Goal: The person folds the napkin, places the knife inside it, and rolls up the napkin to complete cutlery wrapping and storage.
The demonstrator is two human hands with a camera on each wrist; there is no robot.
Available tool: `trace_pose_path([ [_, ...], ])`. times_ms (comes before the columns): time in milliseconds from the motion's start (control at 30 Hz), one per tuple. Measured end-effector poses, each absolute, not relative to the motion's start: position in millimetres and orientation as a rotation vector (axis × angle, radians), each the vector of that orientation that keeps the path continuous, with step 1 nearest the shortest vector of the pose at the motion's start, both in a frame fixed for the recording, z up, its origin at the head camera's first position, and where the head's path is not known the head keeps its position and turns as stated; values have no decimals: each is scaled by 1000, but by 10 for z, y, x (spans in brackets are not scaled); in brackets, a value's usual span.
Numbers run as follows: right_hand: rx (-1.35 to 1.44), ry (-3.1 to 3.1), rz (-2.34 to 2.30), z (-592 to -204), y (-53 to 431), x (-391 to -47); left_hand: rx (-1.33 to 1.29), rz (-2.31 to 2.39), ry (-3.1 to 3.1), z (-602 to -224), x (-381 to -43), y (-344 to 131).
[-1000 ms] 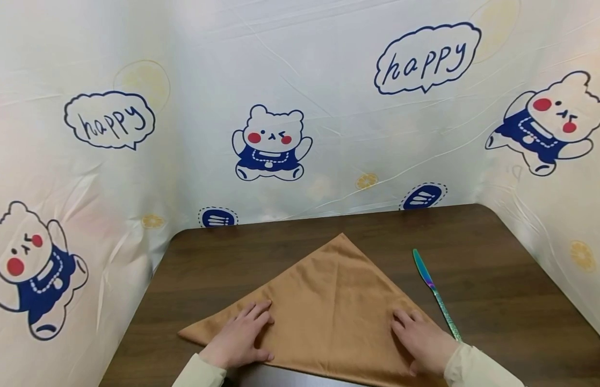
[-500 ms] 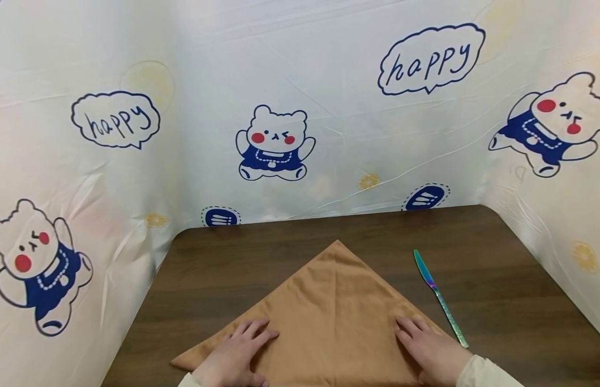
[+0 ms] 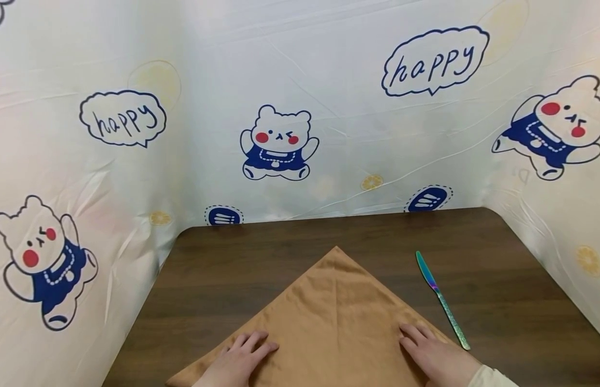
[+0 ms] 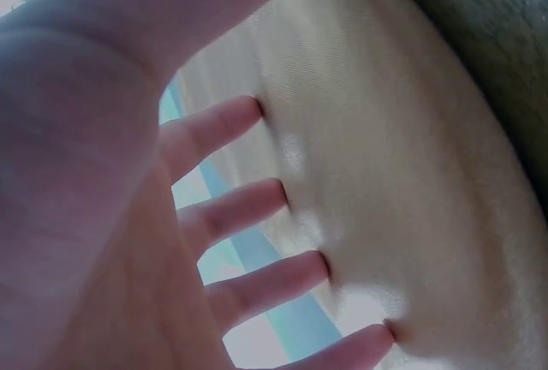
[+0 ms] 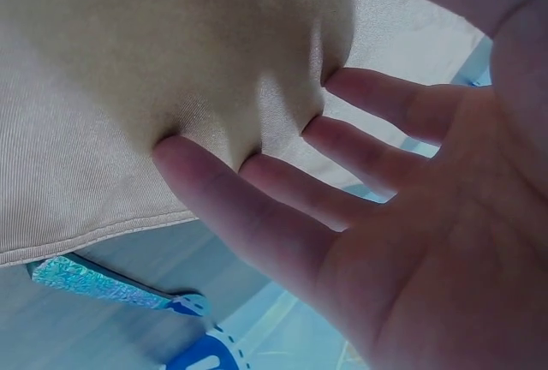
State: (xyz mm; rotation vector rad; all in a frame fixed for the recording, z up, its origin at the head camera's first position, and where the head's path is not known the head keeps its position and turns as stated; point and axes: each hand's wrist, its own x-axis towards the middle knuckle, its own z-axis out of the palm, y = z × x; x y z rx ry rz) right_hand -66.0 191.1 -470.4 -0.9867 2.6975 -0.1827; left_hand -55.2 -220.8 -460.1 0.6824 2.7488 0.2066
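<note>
A tan-brown cloth (image 3: 331, 322) lies on the table as a triangle, its point toward the far side and a faint crease down the middle. My left hand (image 3: 237, 363) rests its spread fingertips on the left part of the cloth. On the right part, my right hand (image 3: 437, 355) presses down with its fingertips. Both wrist views show nearly straight fingers dimpling the cloth: the left fingers (image 4: 282, 293) and the right fingers (image 5: 240, 207). The near edge of the cloth is out of the head view.
An iridescent blue-green table knife (image 3: 440, 295) lies right of the cloth, its handle end near my right hand. The dark wood table (image 3: 222, 263) is bordered by a pale curtain (image 3: 348, 123) printed with bears.
Both hands and the cloth have slid toward the near side, and the cloth's far point sits lower in view. The knife stays on the table.
</note>
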Motion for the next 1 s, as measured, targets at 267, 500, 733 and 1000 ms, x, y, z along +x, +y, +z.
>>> trace_pose_path([
  [267,-1065,2747,-204,-4744,1933,-627,746,132,2796,-4630,-511,-2212],
  [500,-1057,2785,-209,-4750,1942,-576,745,70,2829,-4655,-461,-2211],
  [733,-1006,2722,-252,-4718,1953,-590,661,131,2770,-4689,-426,-2207],
  [1000,-1055,2740,-271,-4743,1973,-609,639,136,2791,-4696,-393,-2180],
])
